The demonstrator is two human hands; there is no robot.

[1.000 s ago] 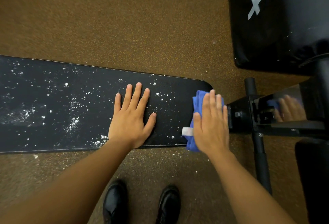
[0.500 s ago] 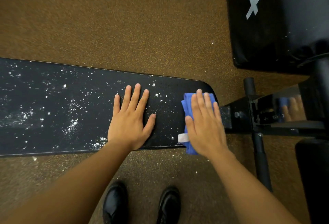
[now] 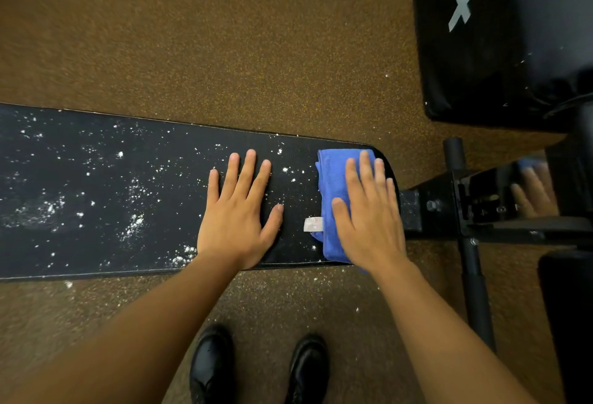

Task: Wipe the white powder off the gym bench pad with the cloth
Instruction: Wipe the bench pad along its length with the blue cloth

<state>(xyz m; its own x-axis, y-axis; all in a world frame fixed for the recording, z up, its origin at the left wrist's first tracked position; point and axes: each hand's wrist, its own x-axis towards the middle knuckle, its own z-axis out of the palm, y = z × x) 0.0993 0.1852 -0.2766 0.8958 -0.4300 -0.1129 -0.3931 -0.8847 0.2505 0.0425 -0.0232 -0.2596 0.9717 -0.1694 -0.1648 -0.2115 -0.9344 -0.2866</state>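
— What has the right hand (image 3: pixel 369 214) got?

— Nothing gripped. It lies flat, fingers straight and close together, pressing a folded blue cloth (image 3: pixel 333 185) onto the black bench pad (image 3: pixel 96 243) at the pad's rounded right end. The cloth runs across the pad from the far edge to the near one, and a small white tag (image 3: pixel 313 224) sticks out on its left side.

— And the left hand (image 3: pixel 239 214)?

— Also flat, fingers spread and straight, palm down on the bare pad just beside the cloth — apart from it, holding nothing.

— Where is the white powder (image 3: pixel 134 224)?

— Specks and clumps lie scattered over the pad to the left of the left hand, thickest towards the near edge; a few flecks sit between the two hands. Some powder also dusts the brown speckled floor (image 3: pixel 224 34) in front of the pad.

— What lies around that?

— To the right of the pad's end, a black metal frame (image 3: pixel 449 208) with a glossy surface that mirrors the fingers. Far right, a large black padded block (image 3: pixel 513 66) with pale lettering. Below, two black shoes (image 3: pixel 211 368) stand on the floor.
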